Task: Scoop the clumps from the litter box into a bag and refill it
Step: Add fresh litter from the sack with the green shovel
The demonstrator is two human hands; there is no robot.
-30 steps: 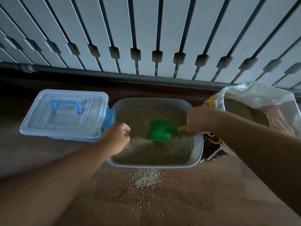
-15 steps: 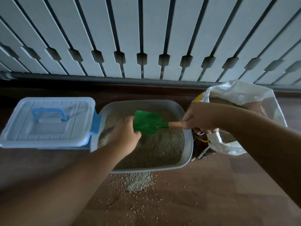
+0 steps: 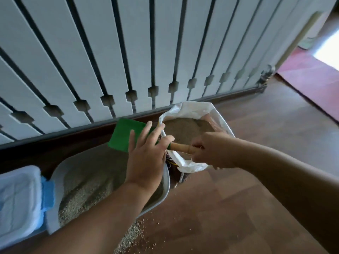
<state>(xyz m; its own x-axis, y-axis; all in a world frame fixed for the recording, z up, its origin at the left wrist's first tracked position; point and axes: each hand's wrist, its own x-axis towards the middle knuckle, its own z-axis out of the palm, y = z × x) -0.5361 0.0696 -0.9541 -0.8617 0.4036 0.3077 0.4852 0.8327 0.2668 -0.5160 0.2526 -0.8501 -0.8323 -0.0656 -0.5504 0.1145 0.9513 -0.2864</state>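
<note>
Head view: right hand [image 3: 211, 150] fist-grips green scoop [image 3: 126, 135] by its wooden handle [image 3: 181, 147], blade above litter box [image 3: 166, 182] beside open litter bag [image 3: 192, 109]. Left hand [image 3: 146, 154] spread flat against blade. Scoop looks light, stiff; handle is the hold.

The left hand [image 3: 145, 154] covers part of the green scoop [image 3: 124, 134] and the litter box's [image 3: 166, 182] right side. The storage box lid [image 3: 18, 197] is cut off by the left edge. Whether the scoop carries litter cannot be told.
</note>
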